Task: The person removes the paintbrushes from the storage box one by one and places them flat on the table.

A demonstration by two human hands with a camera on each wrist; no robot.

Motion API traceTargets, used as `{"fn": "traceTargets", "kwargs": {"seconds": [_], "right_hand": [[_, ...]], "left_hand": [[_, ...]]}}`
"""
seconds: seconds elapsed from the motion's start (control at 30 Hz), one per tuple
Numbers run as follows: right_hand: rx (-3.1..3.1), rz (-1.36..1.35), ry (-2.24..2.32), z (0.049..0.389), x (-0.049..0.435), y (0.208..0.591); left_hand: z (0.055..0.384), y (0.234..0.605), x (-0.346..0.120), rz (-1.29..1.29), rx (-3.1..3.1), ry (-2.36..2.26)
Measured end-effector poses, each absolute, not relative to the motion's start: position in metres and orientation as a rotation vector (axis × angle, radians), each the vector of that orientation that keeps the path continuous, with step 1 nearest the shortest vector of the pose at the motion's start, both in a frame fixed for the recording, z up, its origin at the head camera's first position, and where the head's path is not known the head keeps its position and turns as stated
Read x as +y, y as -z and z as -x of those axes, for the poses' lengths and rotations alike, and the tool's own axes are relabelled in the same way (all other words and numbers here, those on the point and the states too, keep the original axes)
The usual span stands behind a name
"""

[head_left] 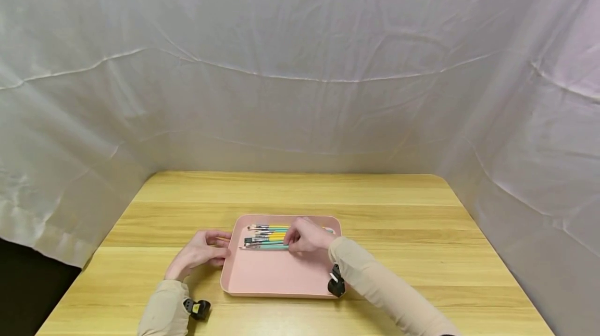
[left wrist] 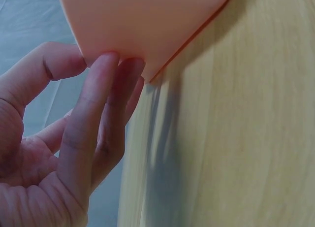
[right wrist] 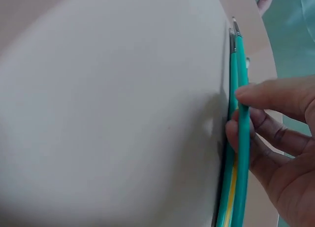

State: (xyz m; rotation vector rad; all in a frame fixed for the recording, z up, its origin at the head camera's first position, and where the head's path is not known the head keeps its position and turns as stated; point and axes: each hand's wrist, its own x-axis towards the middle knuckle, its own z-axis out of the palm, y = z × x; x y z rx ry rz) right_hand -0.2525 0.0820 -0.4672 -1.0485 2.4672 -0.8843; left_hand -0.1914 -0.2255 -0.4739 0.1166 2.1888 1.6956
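Note:
My right hand point(head_left: 309, 234) is over the paintbrushes in the pink tray point(head_left: 276, 276). In the right wrist view, its thumb and fingers pinch the teal handle of a paintbrush point(right wrist: 241, 64), which lies along another teal brush point(right wrist: 233, 72). Several brushes with yellow and teal handles lie side by side, bristles to the left, at the tray's far half; the hand hides part of their handles. At the tray's left side is my left hand point(head_left: 201, 252), its extended fingertips touching the outer wall, as the left wrist view shows.
The tray stands on a wooden table point(head_left: 398, 258). Grey-white curtains point(head_left: 300, 91) hang behind the table and at both sides. Each wrist wears a small black camera, and the right one point(head_left: 336, 281) overlaps the tray's near right corner.

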Motion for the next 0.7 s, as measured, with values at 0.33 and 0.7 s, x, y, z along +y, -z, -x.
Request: {"fn": "traceTargets", "kwargs": {"seconds": [0.33, 0.7], "right_hand": [[2.485, 0.953, 0.892, 0.2477, 0.0815, 0.4647], [2.485, 0.954, 0.969, 0.244, 0.0904, 0.4585]], "left_hand": [[0.1916, 0.4739, -0.2254, -0.096, 2.186, -1.694], [0.1915, 0.4745, -0.2258, -0.108, 2.182, -1.696]]}}
